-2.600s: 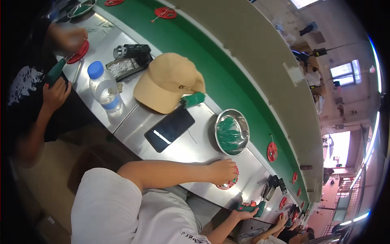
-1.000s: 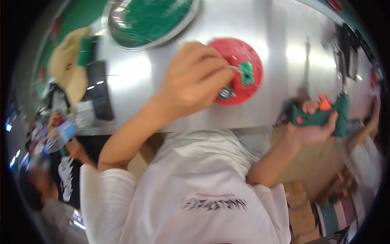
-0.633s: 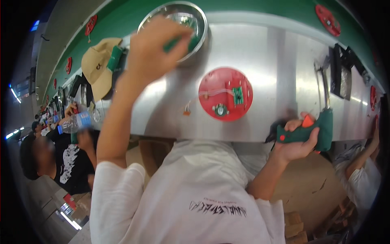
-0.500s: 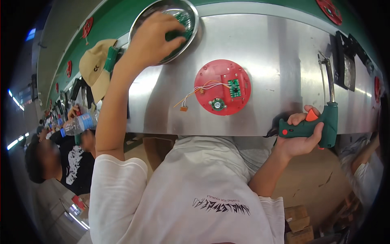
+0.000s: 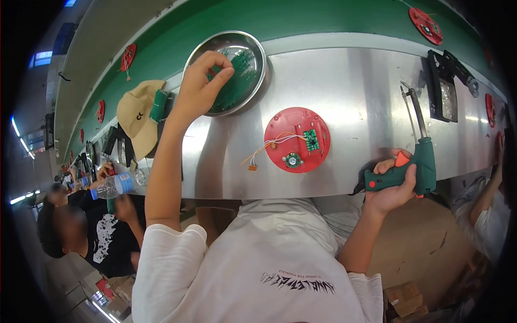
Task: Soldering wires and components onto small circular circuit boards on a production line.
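My left hand (image 5: 200, 89) hangs over a round metal bowl (image 5: 262, 81), its thumb and forefinger pinched together. Whatever they hold, if anything, is too small to make out. Thin green pieces (image 5: 237, 89) lie in the bowl. My right hand (image 5: 390, 196) is wrapped around the handle of a green soldering gun (image 5: 426, 161) with an orange trigger, its tip pointing away from me. Between the hands a red plastic disc (image 5: 280, 126) lies on the metal table. It carries a small green circuit board (image 5: 312, 140), a round part (image 5: 292, 160) and thin wires ending in a small orange connector (image 5: 252, 168).
Beyond the metal table (image 5: 355, 86) runs a green belt (image 5: 301, 24) carrying more red discs (image 5: 425, 26). A beige cap (image 5: 139, 116) lies left of the bowl. A black holder (image 5: 442, 89) stands far right. At left, a person sits near a plastic bottle (image 5: 116, 185).
My left hand has risen slightly from the pieces in the bowl, and its thumb and forefinger have come together. The right hand keeps its grip on the soldering gun. The whole view has shifted.
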The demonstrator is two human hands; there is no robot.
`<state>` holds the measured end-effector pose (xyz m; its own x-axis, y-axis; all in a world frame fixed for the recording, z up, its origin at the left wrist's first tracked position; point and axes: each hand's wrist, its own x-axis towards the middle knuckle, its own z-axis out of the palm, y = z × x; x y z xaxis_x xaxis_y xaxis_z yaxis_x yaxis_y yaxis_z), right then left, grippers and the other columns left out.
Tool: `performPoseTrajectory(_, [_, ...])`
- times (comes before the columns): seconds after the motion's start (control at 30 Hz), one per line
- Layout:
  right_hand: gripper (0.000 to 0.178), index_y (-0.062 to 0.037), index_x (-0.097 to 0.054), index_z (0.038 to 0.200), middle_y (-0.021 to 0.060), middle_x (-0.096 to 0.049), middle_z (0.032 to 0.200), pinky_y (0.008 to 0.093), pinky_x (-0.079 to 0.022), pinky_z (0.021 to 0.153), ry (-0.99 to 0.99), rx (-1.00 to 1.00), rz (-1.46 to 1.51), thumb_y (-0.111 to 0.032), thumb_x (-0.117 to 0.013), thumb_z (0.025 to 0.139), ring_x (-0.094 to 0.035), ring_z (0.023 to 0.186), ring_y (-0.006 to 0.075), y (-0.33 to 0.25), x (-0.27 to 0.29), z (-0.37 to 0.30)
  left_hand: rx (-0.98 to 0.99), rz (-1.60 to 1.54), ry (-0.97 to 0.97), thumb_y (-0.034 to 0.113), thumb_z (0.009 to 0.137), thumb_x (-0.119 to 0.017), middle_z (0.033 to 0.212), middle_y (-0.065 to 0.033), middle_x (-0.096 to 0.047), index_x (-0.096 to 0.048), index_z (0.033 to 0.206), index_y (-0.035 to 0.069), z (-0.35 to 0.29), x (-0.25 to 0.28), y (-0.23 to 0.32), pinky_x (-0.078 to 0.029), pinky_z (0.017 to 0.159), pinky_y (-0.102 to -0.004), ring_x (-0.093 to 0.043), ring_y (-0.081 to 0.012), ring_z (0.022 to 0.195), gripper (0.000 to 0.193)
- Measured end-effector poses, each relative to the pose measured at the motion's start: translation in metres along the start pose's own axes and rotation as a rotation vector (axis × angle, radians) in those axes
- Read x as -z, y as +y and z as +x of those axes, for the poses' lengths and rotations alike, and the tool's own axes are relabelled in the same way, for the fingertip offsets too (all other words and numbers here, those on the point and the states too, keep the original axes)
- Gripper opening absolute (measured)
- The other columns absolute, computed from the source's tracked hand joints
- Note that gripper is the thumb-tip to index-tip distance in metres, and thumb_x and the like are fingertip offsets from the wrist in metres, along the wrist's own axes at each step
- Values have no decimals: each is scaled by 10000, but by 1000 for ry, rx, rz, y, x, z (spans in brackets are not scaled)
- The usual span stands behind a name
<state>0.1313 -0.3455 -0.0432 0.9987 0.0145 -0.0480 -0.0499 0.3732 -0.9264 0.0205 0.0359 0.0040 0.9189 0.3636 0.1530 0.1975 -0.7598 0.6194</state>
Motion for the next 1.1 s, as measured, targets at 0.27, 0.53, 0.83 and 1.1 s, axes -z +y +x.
performPoseTrajectory(0.27, [351,62,-557,1089,161,-618,952,307,-467,497,24,-5,-16,-264,-459,1002,-557,559,152,-7,-8,1,164,-550,147,88,970,-633,911,3,-640,-648,998,-9,-6,29,8,-449,788,-221,-570,-76,861,102])
performPoseTrajectory(0.53, [317,58,-559,1075,172,-625,932,314,-466,491,-89,-3,80,-232,-468,984,-550,519,183,1,0,-6,18,-505,397,62,971,-586,980,-27,-636,-623,1035,-9,-8,38,23,-450,860,-220,-571,-91,920,102])
performPoseTrajectory(0.83, [348,63,-580,1138,182,-660,950,311,-460,464,-226,1,63,-233,-540,961,-566,518,188,1,19,-17,-56,-760,429,48,1004,-519,1087,-88,-648,-579,1062,-9,-29,8,56,-471,875,-257,-582,-109,913,101])
performPoseTrajectory(1.1, [301,84,-679,1062,155,-704,909,302,-527,623,-521,-50,-365,-71,-704,805,-658,678,173,-41,34,-50,-139,-246,242,-46,839,-656,792,-148,-639,-655,958,-6,-93,-75,120,-494,592,-362,-611,-301,655,126])
